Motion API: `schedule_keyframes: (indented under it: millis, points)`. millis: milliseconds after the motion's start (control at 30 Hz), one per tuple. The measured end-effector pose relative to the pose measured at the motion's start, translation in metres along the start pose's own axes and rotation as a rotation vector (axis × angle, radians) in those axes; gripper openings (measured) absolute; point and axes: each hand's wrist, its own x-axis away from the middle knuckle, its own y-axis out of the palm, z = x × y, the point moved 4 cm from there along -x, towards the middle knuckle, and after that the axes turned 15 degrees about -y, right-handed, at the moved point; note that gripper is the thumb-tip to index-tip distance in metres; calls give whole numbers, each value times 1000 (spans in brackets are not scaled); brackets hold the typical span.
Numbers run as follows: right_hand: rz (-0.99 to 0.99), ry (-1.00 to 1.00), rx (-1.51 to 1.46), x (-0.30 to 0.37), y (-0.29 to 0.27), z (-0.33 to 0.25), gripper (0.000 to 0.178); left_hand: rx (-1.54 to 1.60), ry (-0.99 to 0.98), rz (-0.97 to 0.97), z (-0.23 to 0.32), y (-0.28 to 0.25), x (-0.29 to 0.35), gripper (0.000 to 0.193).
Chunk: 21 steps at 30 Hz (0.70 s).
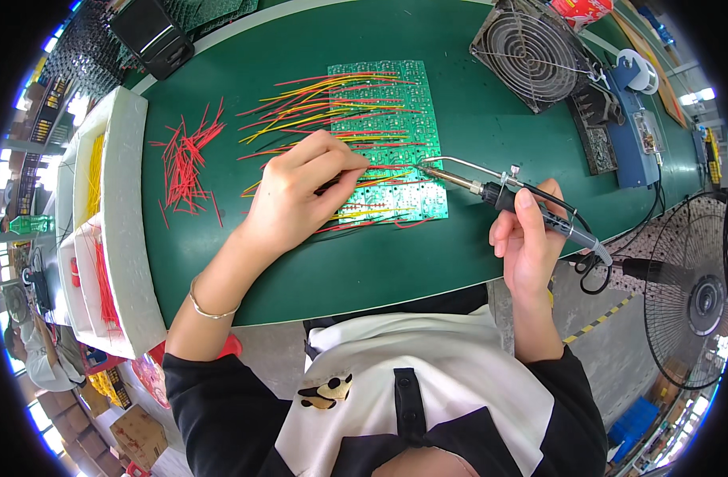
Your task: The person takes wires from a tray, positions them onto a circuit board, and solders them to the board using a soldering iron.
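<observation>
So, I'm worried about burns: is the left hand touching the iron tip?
Apart. The head view shows a stretch of board between the left hand and the iron tip.

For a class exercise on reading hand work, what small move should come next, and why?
Probably ease the tip of the soldering iron to the end of the nearby red wire: the right hand holds the iron with its tip at the green circuit board, and the left hand seems to pinch that wire.

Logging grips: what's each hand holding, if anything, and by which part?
Right hand: soldering iron, by its handle. Left hand: fingertips beside a red wire; whether pinching it, unclear.
</observation>
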Motion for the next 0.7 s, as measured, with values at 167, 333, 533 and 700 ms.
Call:
schedule_keyframes:
  millis: [167,333,533,700]
  points:
    - [-1,-4,10,0,1,-1,22,0,2,5,-1,1,0,10]
    - [-10,-10,16,0,0,-1,22,-7,3,-10,-1,0,1,10]
    - [-1,-16,31,-1,0,0,22,7,45,35,-2,2,0,13]
    - [32,9,-40,-2,-2,-1,21,4,29,17,-2,1,0,11]
